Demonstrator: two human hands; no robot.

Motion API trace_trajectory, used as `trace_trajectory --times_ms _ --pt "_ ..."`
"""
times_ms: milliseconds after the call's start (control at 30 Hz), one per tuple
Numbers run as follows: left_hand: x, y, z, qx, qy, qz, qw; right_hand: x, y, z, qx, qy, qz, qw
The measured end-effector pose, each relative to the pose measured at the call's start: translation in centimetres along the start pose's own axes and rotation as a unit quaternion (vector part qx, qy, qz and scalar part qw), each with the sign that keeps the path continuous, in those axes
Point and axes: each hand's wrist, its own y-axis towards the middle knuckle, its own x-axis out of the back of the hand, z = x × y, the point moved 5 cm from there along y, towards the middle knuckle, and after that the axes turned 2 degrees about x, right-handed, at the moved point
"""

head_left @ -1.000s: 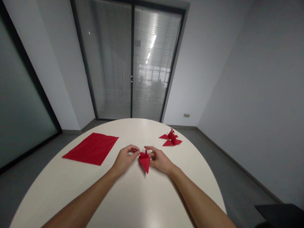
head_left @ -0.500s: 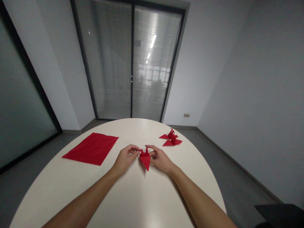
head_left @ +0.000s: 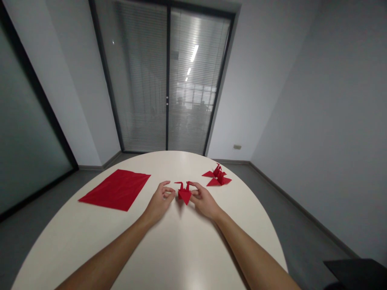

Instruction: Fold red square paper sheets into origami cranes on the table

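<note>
A red origami crane (head_left: 184,195) is in front of me, above the middle of the white table. Two narrow points stick up from it, the left one bent over at its tip like a head, and a broad triangular wing faces me. My right hand (head_left: 205,202) pinches it at its right side, thumb and fingers closed on the paper. Just left of the crane is my left hand (head_left: 161,200), its fingers curled loosely and apart, with a small gap between fingertips and paper.
A sheet of red paper (head_left: 117,190) lies on the left of the round white table (head_left: 169,249). At the back right sit red folded cranes (head_left: 219,179), close together. Behind the table are a glass door with blinds (head_left: 145,100) and grey walls. A dark object (head_left: 356,272) shows at lower right.
My left hand has let go of the crane's bent tip and drawn slightly left. The crane has tilted in my right hand, so its front wing looks shorter and the head tip points left.
</note>
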Motion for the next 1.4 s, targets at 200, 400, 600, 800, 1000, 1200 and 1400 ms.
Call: trace_trajectory --times_ms 200,400,600,800,1000,1200,1400 --pt "-1.2 -0.5 -0.2 0.006 -0.017 0.059 0.998 -0.1 0.0 0.3 0.012 0.014 -0.007 1.0" --pt "-1.2 -0.3 -0.6 0.009 -0.003 0.045 0.999 -0.4 -0.2 0.3 0.014 -0.009 0.015 1.0" --pt "-0.2 -0.8 -2.3 -0.084 0.069 -0.029 0.994 -0.1 -0.2 0.1 0.003 -0.031 0.021 0.999" --pt "-0.4 -1.1 -3.5 -0.123 0.106 0.008 0.987 -0.1 -0.3 0.1 0.01 -0.025 0.029 0.999" --pt "-0.2 -0.8 -2.8 -0.067 0.09 -0.002 0.994 -0.2 -0.3 -0.1 0.017 -0.063 0.048 0.997" --pt "-0.2 -0.5 -2.7 -0.056 0.08 -0.015 0.995 -0.3 -0.3 -0.6 0.032 -0.086 0.07 0.993" --pt "-0.4 -0.4 -2.6 -0.054 0.064 0.0 0.996 -0.4 -0.2 0.1 0.037 -0.052 0.038 0.997"
